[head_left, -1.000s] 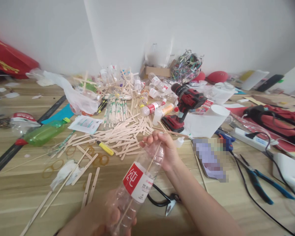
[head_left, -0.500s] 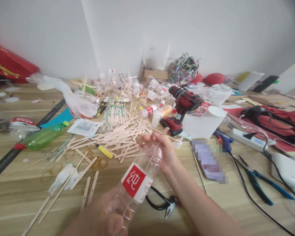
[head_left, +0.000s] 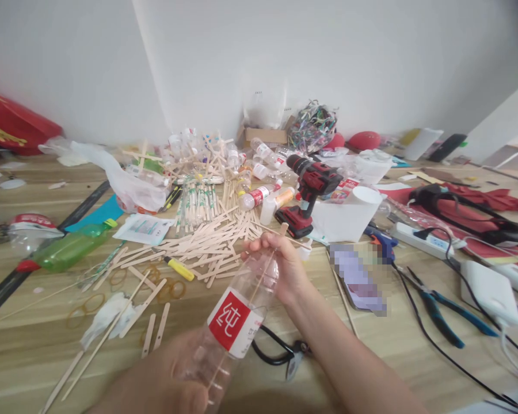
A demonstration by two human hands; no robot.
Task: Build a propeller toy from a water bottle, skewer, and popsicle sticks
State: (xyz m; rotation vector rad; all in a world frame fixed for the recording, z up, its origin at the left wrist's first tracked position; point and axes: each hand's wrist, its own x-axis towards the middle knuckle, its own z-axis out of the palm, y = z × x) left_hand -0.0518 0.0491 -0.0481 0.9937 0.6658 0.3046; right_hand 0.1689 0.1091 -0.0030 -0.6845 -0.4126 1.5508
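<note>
- Left edge: a green plastic bottle [head_left: 75,246] lies on its side.
- Bottom centre: the left hand [head_left: 179,374] grips the lower part of a tilted clear water bottle [head_left: 233,322].
- Centre: the right hand [head_left: 291,273] curls round its top; I see a thin stick [head_left: 262,279] through the plastic.
- Right of centre: a cordless drill [head_left: 313,184] stands upright.

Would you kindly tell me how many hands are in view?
2: the left hand grips the near part of the clear bottle, and the right hand is at its far end. No other hands show.
</note>
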